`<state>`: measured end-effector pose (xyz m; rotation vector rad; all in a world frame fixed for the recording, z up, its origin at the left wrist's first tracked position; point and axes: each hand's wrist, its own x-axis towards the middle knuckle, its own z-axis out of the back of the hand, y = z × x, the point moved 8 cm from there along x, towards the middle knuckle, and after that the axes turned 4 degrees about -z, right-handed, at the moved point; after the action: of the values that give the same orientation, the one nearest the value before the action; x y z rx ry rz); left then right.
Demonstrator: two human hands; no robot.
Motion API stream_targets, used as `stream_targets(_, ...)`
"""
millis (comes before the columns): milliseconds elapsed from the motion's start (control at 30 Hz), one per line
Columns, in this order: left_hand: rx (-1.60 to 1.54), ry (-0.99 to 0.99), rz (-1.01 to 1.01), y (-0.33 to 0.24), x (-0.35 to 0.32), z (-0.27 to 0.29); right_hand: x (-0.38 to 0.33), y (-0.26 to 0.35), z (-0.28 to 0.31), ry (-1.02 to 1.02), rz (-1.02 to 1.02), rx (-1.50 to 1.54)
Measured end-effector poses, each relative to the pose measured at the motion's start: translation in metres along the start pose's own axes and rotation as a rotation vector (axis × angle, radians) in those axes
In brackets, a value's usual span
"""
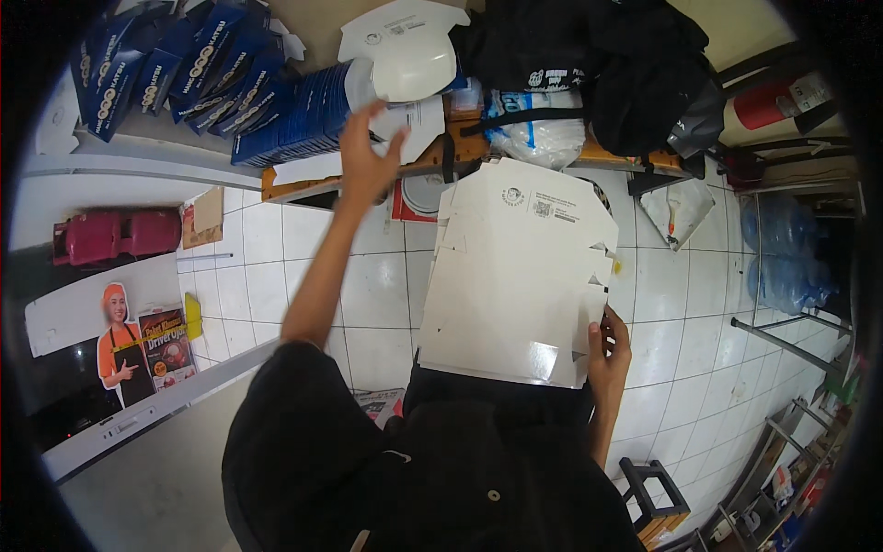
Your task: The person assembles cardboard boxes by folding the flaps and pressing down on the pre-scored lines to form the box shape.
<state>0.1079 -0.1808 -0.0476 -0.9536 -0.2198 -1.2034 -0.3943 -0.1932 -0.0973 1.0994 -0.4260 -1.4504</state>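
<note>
A stack of flat white cardboard box blanks point(515, 276) lies across my lap, with small slits and notches along its right side. My right hand point(609, 354) grips its lower right edge, the thumb on top and the fingers at the side. Raised ahead to the left, my left hand point(370, 164) holds nothing, its fingers apart. Just beyond it, on the bench, stands a long row of nested dark blue boxes point(299, 115). A folded white box point(418, 69) rests at the row's right end, partly behind my fingers.
Folded blue boxes point(198, 69) are piled at the far left of the bench. A clear plastic bag point(533, 129) and black bags point(635, 83) sit to the right. Blue water jugs point(786, 258) stand by a rack on the right; a small stool point(655, 492) is behind my right arm.
</note>
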Motion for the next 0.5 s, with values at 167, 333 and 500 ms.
stream_targets(167,-0.013,0.438,0.659,-0.061,-0.19,-0.004,-0.011,-0.02,-0.014,-0.03,-0.046,-0.135)
stream_targets(333,-0.294,0.535,0.904,-0.143,-0.249,0.009,-0.023,-0.005,-0.028,-0.154,0.121,-0.372)
stream_targets(500,-0.133,0.459,0.725,-0.154,-0.254,0.017,-0.025,0.001,-0.029,-0.156,0.203,-0.402)
